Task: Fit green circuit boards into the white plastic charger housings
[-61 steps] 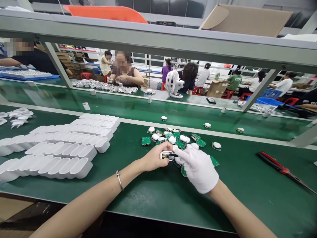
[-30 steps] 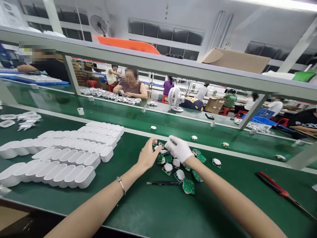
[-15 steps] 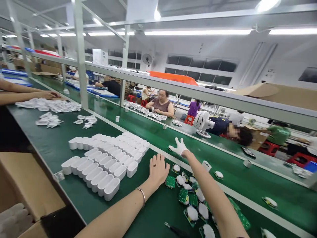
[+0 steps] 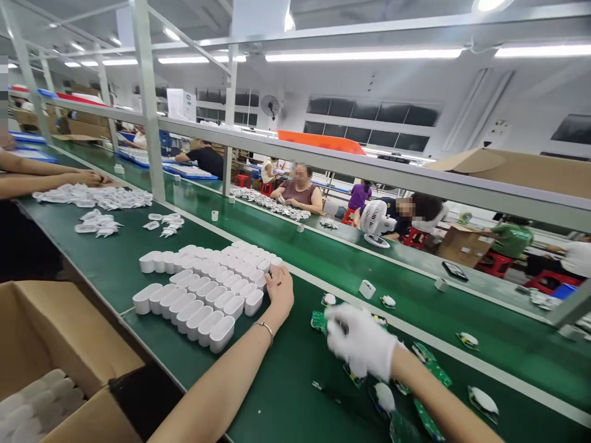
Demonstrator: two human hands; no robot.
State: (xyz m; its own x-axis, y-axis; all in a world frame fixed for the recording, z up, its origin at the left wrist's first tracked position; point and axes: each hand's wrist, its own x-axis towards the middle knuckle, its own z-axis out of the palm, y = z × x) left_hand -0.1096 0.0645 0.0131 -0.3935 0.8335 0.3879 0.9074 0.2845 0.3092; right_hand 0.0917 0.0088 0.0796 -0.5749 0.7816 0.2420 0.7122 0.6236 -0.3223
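Observation:
Rows of white oval plastic cases stand open side up on the green bench. My bare left hand is at the right end of the rows, fingers bent around a case at the edge. My right hand, in a white glove, hovers low over a cluster of green circuit boards with white padded parts on them. Its thumb and fingers curve apart, somewhat blurred, with nothing visible between them. The glove hides part of the cluster. A dark tool with a metal tip lies nearby.
An open cardboard box holding white cases stands at left. A green conveyor belt carries a white case and several boards. A co-worker's hands are by piled white parts. A metal rail crosses above.
My left hand has moved left and up to the end of the case rows. My right hand has drawn back from the belt to the circuit boards. The view has shifted slightly.

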